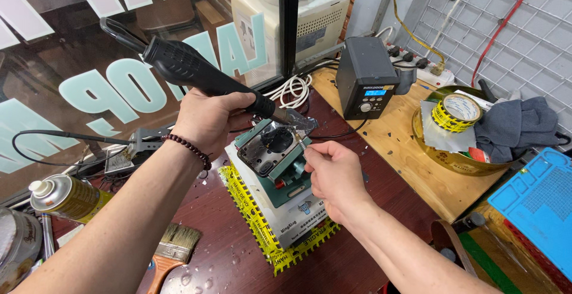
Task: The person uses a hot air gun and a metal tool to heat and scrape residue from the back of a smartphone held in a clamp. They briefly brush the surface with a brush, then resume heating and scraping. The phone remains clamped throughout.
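My left hand grips a black hot-air gun, its nozzle aimed down at a dark phone back panel. The panel is clamped in a green holder that rests on a white box wrapped in yellow tape. My right hand pinches a thin metal tool whose tip touches the panel's upper right edge, right under the nozzle. A beaded bracelet circles my left wrist.
A black station with a lit display stands behind on a wooden board. A gold tray holds a tape roll and grey cloth. Spray can, brush, blue mat, power strip.
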